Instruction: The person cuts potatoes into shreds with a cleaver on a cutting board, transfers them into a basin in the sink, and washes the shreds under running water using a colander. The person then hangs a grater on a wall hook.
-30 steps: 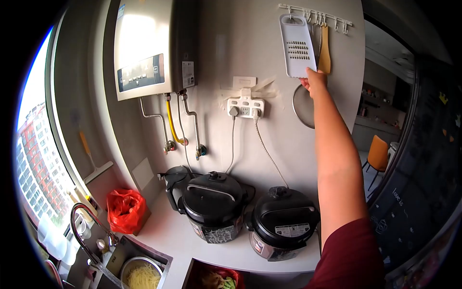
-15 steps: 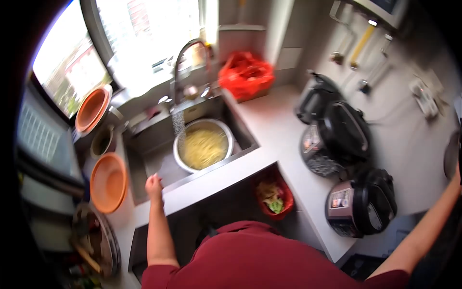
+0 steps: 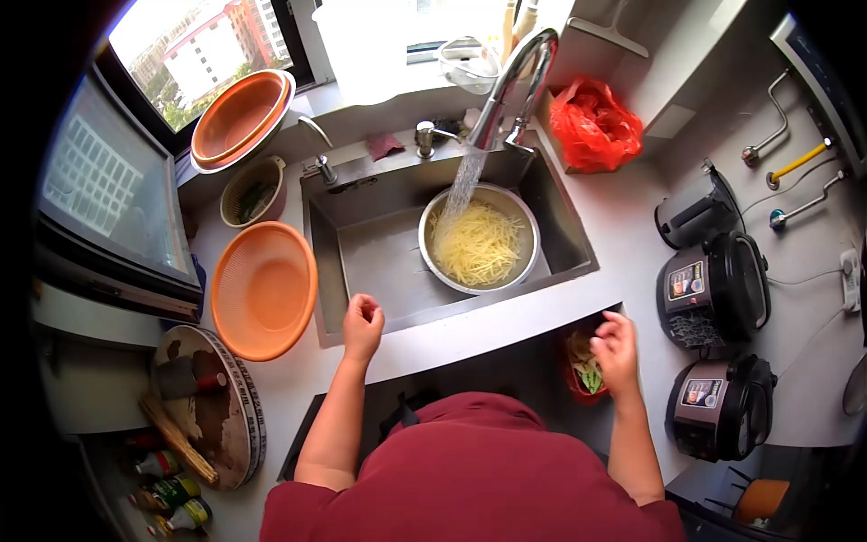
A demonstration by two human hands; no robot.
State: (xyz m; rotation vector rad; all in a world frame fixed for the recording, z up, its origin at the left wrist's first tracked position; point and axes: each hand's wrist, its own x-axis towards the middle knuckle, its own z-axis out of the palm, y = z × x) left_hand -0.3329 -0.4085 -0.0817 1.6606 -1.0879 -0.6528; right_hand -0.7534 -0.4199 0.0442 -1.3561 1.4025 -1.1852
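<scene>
A metal bowl [image 3: 533, 237] of pale yellow shreds [image 3: 479, 246] stands in the sink [image 3: 379, 271], and water [image 3: 463, 185] runs into it from the curved faucet [image 3: 492, 117]. Over the sink's front edge is my left hand [image 3: 363, 325], with curled fingers and nothing visible in them, nearest the orange colander [image 3: 265, 291]. My right hand [image 3: 616, 348] hovers at the counter's front edge, its fingers apart and empty. Below and left of that hand, a red container [image 3: 578, 366] holds pale and green scraps.
Two cookers [image 3: 709, 289] and a black kettle [image 3: 695, 212] line the right counter. A red plastic bag [image 3: 596, 126] sits behind the sink's right corner. Stacked orange basins [image 3: 239, 117], a small basket [image 3: 253, 191] and a round board [image 3: 237, 406] are at the left.
The view has turned toward the right and steadied. My right hand has come in from the far right edge to the counter front. My left hand remains near the sink's front edge.
</scene>
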